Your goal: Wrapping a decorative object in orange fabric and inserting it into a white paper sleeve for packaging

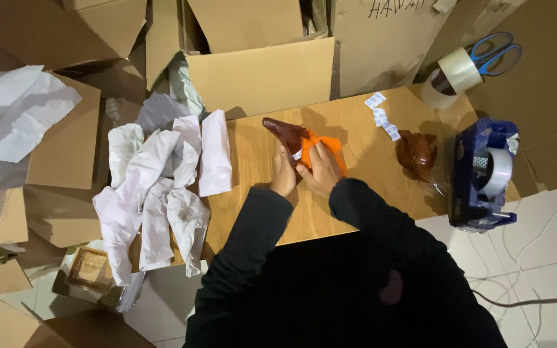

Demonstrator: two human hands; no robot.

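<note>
Brown wrapped item (286, 133) with orange paper (322, 149) at table (356, 206) centre, gripped by left hand (283, 175) and right hand (319, 169), fingers closed, second brown item (416, 153), tape dispenser (483, 174), white paper (156, 187) nearby, none obstructing.

two brown wrapped pieces (286, 133), one orange cloth (322, 147), two tape rolls (458, 69), one scissors (494, 51), one tape dispenser (481, 174)

A wooden board (349, 212) is lying among cardboard boxes (259, 74). At its middle, the left hand (283, 175) and right hand (322, 169) are meeting side by side on a wrapped bundle (301, 143). Crumpled paper sheets (162, 187) are lying to the left, overhanging the board's edge. A second bundle (417, 153) is sitting to the right, stickers (381, 116) behind it, a tape dispenser (485, 174) further right. Tape rolls (452, 77) and scissors (498, 51) are lying behind the dispenser.
</note>
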